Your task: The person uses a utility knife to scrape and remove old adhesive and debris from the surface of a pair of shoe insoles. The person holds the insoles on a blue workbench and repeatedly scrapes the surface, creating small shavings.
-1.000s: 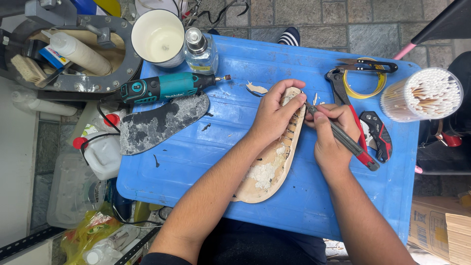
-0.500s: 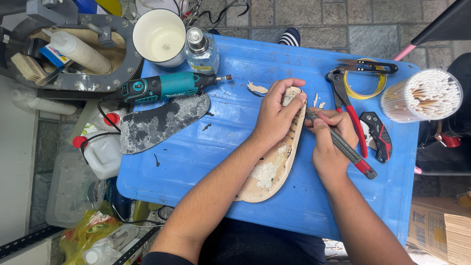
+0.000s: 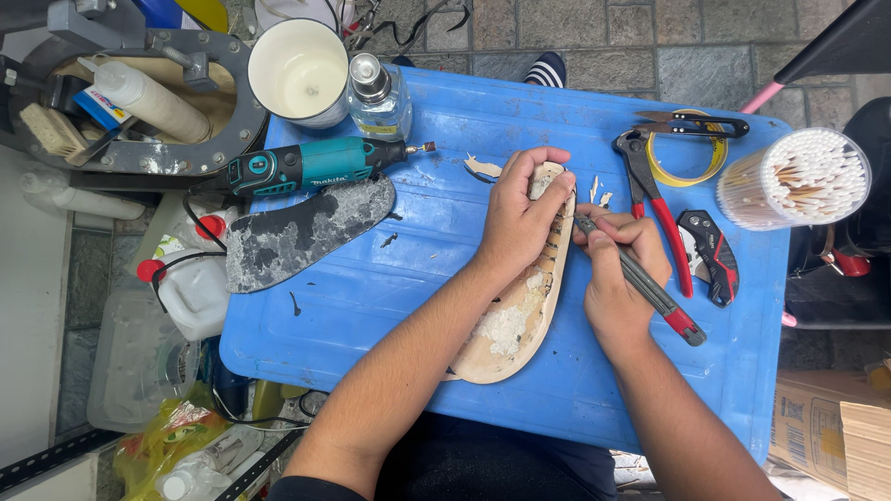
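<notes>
A tan shoe insole [image 3: 520, 311] with patches of white glue lies lengthwise on the blue plastic board [image 3: 390, 306]. My left hand [image 3: 522, 215] presses down on its far end, fingers curled over the tip. My right hand [image 3: 620, 269] grips a slim grey-and-red utility knife [image 3: 650, 295], its blade tip against the insole's right edge near the toe. Small tan offcuts [image 3: 599, 193] lie just beyond the toe.
A teal rotary tool [image 3: 311, 167] and a dark worn sole [image 3: 297, 237] lie left. Red pliers [image 3: 661, 215], a folding knife [image 3: 707, 255], scissors on a yellow tape roll [image 3: 691, 148] and a tub of cotton swabs [image 3: 798, 181] sit right. A white cup [image 3: 299, 70] and a bottle [image 3: 379, 97] stand behind.
My right hand with the knife has slid a little toward me along the insole's right edge. My left hand stays pressed on the toe.
</notes>
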